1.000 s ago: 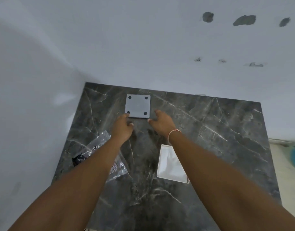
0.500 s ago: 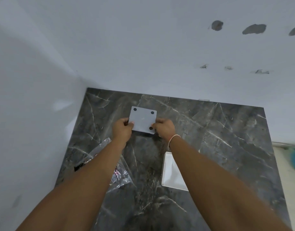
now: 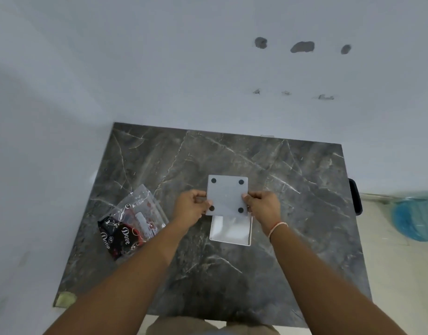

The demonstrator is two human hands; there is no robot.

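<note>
A grey square plate with a black round pad near each corner is held up above the dark marble table. My left hand pinches its left edge and my right hand pinches its right edge. Just below the plate, a white rectangular tray lies flat on the table, its far end hidden by the plate.
A clear plastic bag with a dark Dove wrapper inside lies at the table's left. White walls close in at the left and back. A black object sits at the table's right edge, and something blue lies on the floor beyond.
Both hands took hold of the grey plate at the back of the table, lifted it and brought it toward me, over the white tray's far end.
</note>
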